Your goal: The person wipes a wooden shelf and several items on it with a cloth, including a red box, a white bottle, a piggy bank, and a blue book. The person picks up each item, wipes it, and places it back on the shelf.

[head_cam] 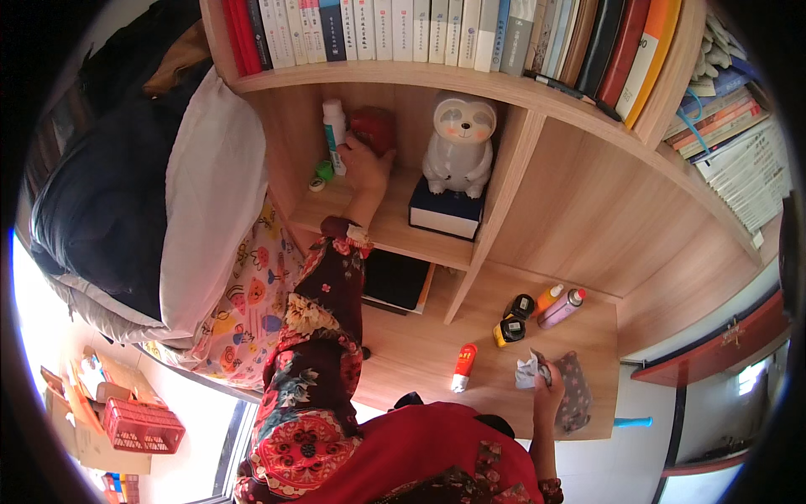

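Observation:
My left hand (365, 167) reaches into a shelf compartment, fingers and thumb on either side of the lower part of a dark red rounded object (376, 128). A white and green bottle (334, 129) stands against its left side, with a green cap-like item (324, 169) and a small round white-topped item (317, 184) nearby. Over the desk, my right hand (549, 387) grips a crumpled whitish cloth or tissue (529, 372). Beside it lies a grey pouch with pink stars (574, 394). A red tube with a white cap (464, 367) is on the desk to the left.
A sloth figurine (463, 148) stands on a dark blue box or book (446, 211). Two yellow-black tape measures (510, 331), an orange bottle (548, 299) and a purple spray bottle (562, 309) are on the desk (409, 353). Books (403, 34) fill the upper shelf; bedding (214, 189) is piled left.

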`<control>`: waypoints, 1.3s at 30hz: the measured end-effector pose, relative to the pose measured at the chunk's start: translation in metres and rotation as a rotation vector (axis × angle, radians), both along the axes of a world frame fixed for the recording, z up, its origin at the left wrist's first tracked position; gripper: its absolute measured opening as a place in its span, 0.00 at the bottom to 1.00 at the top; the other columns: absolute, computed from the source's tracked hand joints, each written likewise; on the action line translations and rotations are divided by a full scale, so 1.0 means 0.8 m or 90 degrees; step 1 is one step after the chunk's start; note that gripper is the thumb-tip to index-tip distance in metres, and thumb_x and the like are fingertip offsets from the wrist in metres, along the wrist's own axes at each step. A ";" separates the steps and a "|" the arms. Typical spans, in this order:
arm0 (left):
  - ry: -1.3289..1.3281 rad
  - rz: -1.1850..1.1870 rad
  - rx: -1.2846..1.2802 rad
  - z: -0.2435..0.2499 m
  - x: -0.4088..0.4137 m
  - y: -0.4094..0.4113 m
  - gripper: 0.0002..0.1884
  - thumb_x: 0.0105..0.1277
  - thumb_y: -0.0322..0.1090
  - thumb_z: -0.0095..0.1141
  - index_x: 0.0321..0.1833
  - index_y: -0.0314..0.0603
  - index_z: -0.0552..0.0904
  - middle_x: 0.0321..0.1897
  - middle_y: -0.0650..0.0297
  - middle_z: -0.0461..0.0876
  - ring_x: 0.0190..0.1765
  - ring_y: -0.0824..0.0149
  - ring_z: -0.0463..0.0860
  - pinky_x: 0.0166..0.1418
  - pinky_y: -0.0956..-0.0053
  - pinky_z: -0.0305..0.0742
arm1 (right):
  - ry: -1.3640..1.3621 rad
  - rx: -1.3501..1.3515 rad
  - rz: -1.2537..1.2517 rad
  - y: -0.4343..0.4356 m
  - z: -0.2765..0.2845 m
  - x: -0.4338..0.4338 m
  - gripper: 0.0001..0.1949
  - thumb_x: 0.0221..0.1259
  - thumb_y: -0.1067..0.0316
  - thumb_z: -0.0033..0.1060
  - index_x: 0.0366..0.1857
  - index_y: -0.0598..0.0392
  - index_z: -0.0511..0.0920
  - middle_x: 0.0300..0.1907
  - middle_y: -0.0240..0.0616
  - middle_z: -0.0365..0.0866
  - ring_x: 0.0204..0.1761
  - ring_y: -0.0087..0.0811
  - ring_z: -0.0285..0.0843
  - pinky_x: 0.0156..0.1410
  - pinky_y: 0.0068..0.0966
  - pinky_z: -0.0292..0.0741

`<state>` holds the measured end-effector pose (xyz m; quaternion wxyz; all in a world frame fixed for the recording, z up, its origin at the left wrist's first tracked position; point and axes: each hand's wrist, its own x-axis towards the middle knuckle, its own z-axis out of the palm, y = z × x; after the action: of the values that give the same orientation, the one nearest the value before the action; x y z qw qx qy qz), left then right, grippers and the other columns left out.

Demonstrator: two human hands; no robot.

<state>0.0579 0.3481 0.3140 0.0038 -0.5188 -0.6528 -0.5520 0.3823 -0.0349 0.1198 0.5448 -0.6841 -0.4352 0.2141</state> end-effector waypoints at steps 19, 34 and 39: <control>0.226 -0.224 -0.114 -0.049 -0.016 0.002 0.20 0.56 0.36 0.61 0.51 0.36 0.77 0.39 0.46 0.82 0.46 0.47 0.81 0.48 0.57 0.76 | -0.055 -0.043 -0.004 0.006 0.001 0.013 0.17 0.54 0.80 0.51 0.50 0.63 0.76 0.46 0.41 0.80 0.50 0.29 0.75 0.56 0.24 0.70; 0.046 -0.563 -0.366 -0.295 0.083 -0.358 0.23 0.57 0.45 0.63 0.51 0.40 0.75 0.35 0.58 0.80 0.33 0.62 0.82 0.36 0.67 0.78 | 0.116 -0.042 0.034 -0.010 -0.026 0.018 0.16 0.63 0.74 0.54 0.54 0.59 0.74 0.46 0.31 0.77 0.44 0.20 0.75 0.46 0.20 0.77; 0.308 -0.497 -0.591 -0.356 0.153 -0.370 0.44 0.50 0.64 0.62 0.60 0.37 0.65 0.51 0.50 0.73 0.42 0.54 0.82 0.41 0.61 0.80 | 0.024 -0.072 0.039 -0.017 -0.035 0.019 0.15 0.61 0.74 0.55 0.52 0.60 0.75 0.45 0.35 0.79 0.45 0.25 0.76 0.50 0.23 0.74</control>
<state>0.1807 0.0521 0.0289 -0.2747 -0.7748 -0.5679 -0.0413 0.3979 -0.0488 0.0921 0.5066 -0.6960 -0.4329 0.2675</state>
